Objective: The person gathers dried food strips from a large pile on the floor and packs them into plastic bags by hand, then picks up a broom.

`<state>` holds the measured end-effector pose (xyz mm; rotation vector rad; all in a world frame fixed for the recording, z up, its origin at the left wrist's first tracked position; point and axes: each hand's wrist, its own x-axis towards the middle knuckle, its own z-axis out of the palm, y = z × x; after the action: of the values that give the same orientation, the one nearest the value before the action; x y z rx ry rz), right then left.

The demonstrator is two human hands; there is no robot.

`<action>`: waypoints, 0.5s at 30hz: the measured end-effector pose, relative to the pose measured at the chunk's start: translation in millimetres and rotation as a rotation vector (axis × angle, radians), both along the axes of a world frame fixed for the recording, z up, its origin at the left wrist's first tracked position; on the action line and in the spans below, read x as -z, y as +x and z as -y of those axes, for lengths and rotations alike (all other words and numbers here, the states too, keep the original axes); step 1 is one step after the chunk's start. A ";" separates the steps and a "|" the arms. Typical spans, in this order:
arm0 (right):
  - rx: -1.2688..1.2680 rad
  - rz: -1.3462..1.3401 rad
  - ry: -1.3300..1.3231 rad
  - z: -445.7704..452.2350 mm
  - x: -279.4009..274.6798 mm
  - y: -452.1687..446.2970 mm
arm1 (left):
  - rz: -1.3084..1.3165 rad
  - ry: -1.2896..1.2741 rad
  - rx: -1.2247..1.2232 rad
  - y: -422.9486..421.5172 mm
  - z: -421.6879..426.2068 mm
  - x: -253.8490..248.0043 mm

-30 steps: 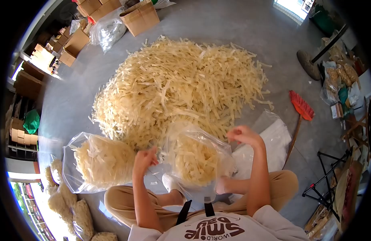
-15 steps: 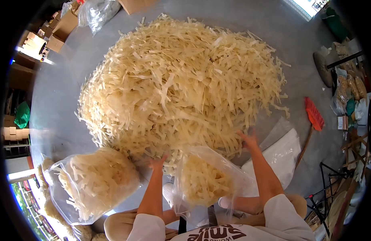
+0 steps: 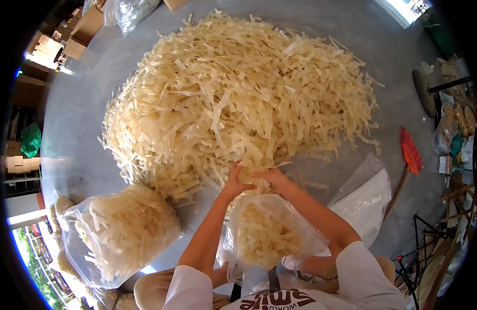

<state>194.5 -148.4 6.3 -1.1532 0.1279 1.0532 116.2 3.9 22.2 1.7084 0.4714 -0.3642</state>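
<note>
Pale yellow flat strips lie in a large pile (image 3: 233,93) on the grey floor. At the pile's near edge, my left hand (image 3: 237,181) and my right hand (image 3: 273,178) come close together with strips gathered between them, fingers curved round them. Just below them, a clear plastic bag (image 3: 267,232) partly filled with strips stands between my legs. Another clear bag (image 3: 132,230), fuller, leans at the left of the pile.
White plastic bags (image 3: 365,201) lie flat to the right. Beyond them is a red broom (image 3: 411,152). A black metal frame (image 3: 421,248) stands at the lower right. Cardboard boxes (image 3: 86,26) and a plastic sack (image 3: 132,13) are at the upper left.
Both hands have moved inward from either side and closed on strips at the pile's near edge. The view has tilted down toward the near floor since the first frame.
</note>
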 end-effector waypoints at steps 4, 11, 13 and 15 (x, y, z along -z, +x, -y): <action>-0.024 -0.143 0.039 6.5 -33.7 -2.3 | 0.079 -0.161 0.027 2.5 6.5 -32.5; -0.019 0.142 0.005 7.3 -151.2 19.3 | 0.377 0.081 0.048 24.6 12.6 -148.0; 0.036 0.521 -0.114 6.9 -180.4 23.7 | 0.434 0.136 0.039 28.1 16.4 -194.0; 0.038 0.677 -0.131 12.6 -220.8 22.0 | 0.527 0.091 0.015 19.9 23.4 -240.7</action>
<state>216.5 -161.0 227.0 -1.5622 -0.3181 0.5810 136.1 -19.5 262.9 1.8120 0.0876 0.1045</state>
